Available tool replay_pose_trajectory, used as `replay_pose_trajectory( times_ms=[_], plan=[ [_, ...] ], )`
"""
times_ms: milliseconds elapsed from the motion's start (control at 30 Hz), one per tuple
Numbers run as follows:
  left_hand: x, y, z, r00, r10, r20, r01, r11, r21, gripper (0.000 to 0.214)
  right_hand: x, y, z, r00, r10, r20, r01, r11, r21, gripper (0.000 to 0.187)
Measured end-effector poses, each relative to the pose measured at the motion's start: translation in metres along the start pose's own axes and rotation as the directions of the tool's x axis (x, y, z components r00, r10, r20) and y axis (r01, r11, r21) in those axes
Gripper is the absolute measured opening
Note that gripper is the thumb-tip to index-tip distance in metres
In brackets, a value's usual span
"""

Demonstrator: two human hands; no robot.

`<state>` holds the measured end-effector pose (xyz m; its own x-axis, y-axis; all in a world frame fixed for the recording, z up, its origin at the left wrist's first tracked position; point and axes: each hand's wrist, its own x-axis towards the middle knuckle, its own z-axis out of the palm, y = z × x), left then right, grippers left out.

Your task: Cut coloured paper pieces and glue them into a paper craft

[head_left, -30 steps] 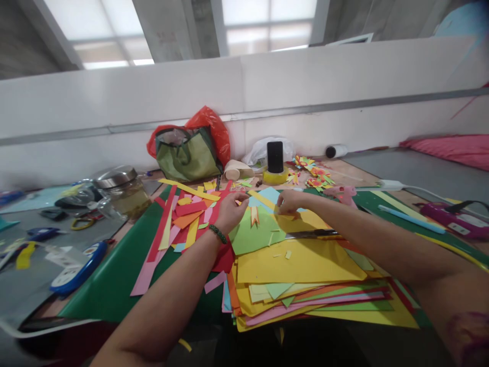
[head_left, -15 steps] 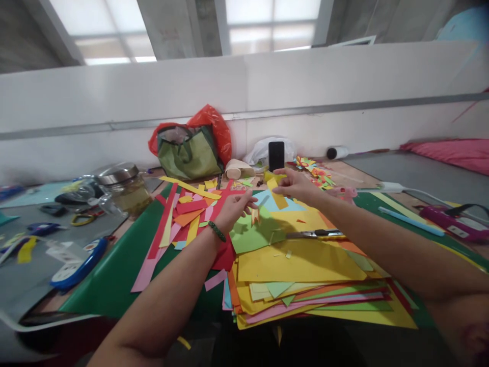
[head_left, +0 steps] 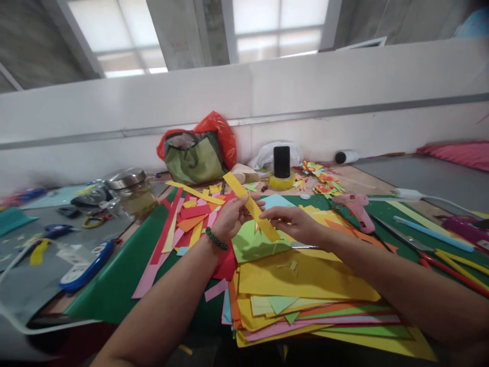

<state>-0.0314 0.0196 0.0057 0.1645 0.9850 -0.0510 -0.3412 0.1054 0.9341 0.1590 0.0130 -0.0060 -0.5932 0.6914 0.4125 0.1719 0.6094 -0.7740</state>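
Both hands hold one long yellow paper strip that slants from upper left to lower right above the table. My left hand, with a green bead bracelet on the wrist, pinches the strip near its middle. My right hand grips the strip's lower end between thumb and fingers. Under the hands lies a light green sheet on a thick stack of coloured paper. A knife or scissors blade lies on the stack just right of my right hand.
Loose coloured strips cover the green mat at left. A glass jar, a green bag in red plastic, a phone on a tape roll, paper flowers, a pink glue gun stand behind.
My right hand rose with the yellow strip toward the phone, then came back down. Now both hands hold the strip over the green sheet. The view shifted slightly left.
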Motion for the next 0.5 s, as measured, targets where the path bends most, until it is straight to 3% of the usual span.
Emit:
replay_pose_trajectory(
  times_ms=[167,367,500],
  plan=[
    [-0.0032,-0.0013,0.0042,0.999,-0.04,-0.001,0.04,0.999,0.006,0.023,-0.0053,0.006,-0.0016,0.994,-0.087,-0.063,0.077,0.986,-0.147,0.02],
    [-0.0057,-0.0012,0.006,1.0,-0.024,0.021,0.023,0.999,0.026,0.021,-0.0052,0.0089,-0.0038,0.983,-0.176,0.043,0.181,0.968,-0.175,0.026],
    [-0.0061,-0.0013,0.0054,1.0,0.025,-0.006,-0.024,0.998,0.054,0.022,-0.0058,0.0087,-0.0085,0.96,-0.28,0.013,0.275,0.93,-0.245,0.028]
  ],
)
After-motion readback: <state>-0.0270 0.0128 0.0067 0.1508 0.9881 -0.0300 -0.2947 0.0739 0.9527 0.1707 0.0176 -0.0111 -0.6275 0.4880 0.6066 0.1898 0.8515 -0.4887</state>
